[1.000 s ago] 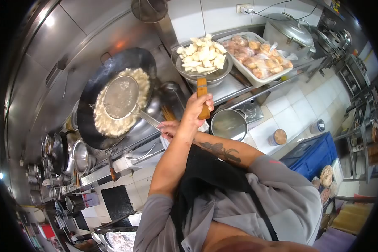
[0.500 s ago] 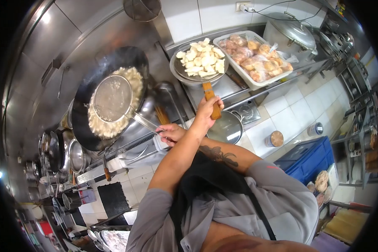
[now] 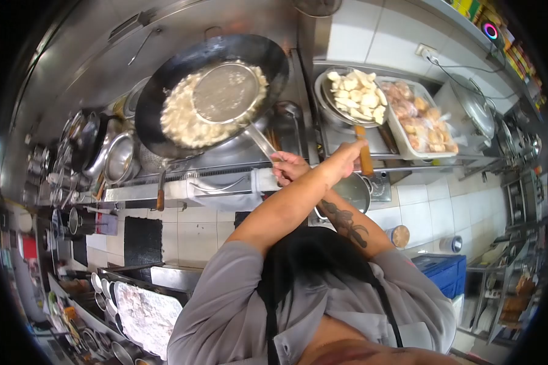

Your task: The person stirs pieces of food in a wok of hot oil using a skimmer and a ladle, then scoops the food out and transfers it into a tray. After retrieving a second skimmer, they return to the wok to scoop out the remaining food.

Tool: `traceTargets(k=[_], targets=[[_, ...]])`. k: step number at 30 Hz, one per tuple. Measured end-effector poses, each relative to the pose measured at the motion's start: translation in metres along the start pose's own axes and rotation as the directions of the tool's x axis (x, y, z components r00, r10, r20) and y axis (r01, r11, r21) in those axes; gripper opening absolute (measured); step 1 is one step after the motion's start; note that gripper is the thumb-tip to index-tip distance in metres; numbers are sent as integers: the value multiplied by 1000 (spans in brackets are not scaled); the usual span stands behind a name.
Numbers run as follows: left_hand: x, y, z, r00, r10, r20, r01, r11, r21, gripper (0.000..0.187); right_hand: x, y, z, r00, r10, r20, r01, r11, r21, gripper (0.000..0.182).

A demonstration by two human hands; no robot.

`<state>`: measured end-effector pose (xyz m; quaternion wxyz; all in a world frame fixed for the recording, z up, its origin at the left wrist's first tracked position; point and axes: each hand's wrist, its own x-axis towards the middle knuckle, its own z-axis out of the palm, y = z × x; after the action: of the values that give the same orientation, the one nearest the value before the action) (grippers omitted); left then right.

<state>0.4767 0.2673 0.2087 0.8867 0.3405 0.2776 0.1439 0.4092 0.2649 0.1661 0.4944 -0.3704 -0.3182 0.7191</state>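
My forearms are crossed, the left over the right. My left hand (image 3: 349, 158) reaches to the right and grips the wooden handle (image 3: 363, 157) of a strainer heaped with pale, chunky pieces (image 3: 358, 94), which rests over a metal bowl (image 3: 324, 104). Beneath it, my tattooed right arm crosses leftward, and my right hand (image 3: 290, 168) is closed round the metal handle of a fine-mesh skimmer (image 3: 225, 93). The skimmer's round mesh is over the large black wok (image 3: 154, 115), where bubbling, foamy oil (image 3: 179, 115) surrounds it.
Right of the bowl stands a white basket (image 3: 402, 131) with bagged food pieces, then a lidded pot (image 3: 472, 109). A pot (image 3: 359, 198) sits below my left hand. Metal bowls (image 3: 122, 158) are left of the wok. Behind at left is a tray of white powder (image 3: 146, 316).
My view has swung, so the wok, basket and hands appear farther right. The skimmer lies nearer the wok's right side. Both hands keep their handles.
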Motion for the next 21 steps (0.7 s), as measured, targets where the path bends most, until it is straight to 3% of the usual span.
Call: traceTargets(k=[3, 4, 7, 9, 10, 11, 12, 13, 14, 15, 17, 20, 21], targets=[[-44, 18, 3, 917, 269, -296, -105, 877, 470, 66, 1, -2, 3, 1000, -4, 29, 3, 1000, 18, 27], [-57, 22, -3, 882, 393, -261, -182, 793, 581, 77, 0, -5, 8, 1000, -4, -9, 4, 1000, -19, 27], [-143, 37, -27, 681, 732, 26, -629, 567, 532, 67, -2, -6, 18, 977, -106, -183, 115, 993, 40, 27], [-237, 74, -44, 587, 804, 95, -755, 500, 424, 55, -6, -29, 20, 983, -84, -163, 86, 996, 8, 27], [-267, 81, -61, 431, 899, 71, -769, 325, 551, 42, -9, -48, 20, 990, -54, -127, 52, 998, -23, 27], [-297, 91, -84, 339, 941, -5, -722, 264, 640, 37, -10, -62, 20, 986, -50, -158, 38, 996, -81, 27], [-316, 95, -120, 182, 981, -65, -601, 163, 783, 33, -12, -79, 27, 973, -53, -226, 29, 994, -107, 26], [-337, 99, -149, 100, 961, -258, -597, 265, 757, 30, -12, -95, 30, 961, -90, -261, 36, 978, -205, 26], [-346, 101, -212, -41, 958, -283, -461, 233, 856, 27, -9, -110, 29, 946, -130, -296, 32, 949, -315, 27], [-367, 100, -250, -66, 929, -365, -320, 326, 889, 30, 0, -122, 16, 942, -140, -303, -4, 902, -431, 29], [-376, 69, -406, -164, 849, -503, -14, 507, 862, 43, 7, -154, 30, 909, -183, -375, -122, 743, -658, 33], [-382, 30, -469, -113, 776, -620, 273, 625, 732, 52, 35, -164, 27, 888, -253, -384, -204, 531, -823, 32], [-381, 24, -478, -97, 758, -645, 259, 645, 719, 50, 41, -163, 26, 879, -275, -390, -235, 463, -855, 32]])
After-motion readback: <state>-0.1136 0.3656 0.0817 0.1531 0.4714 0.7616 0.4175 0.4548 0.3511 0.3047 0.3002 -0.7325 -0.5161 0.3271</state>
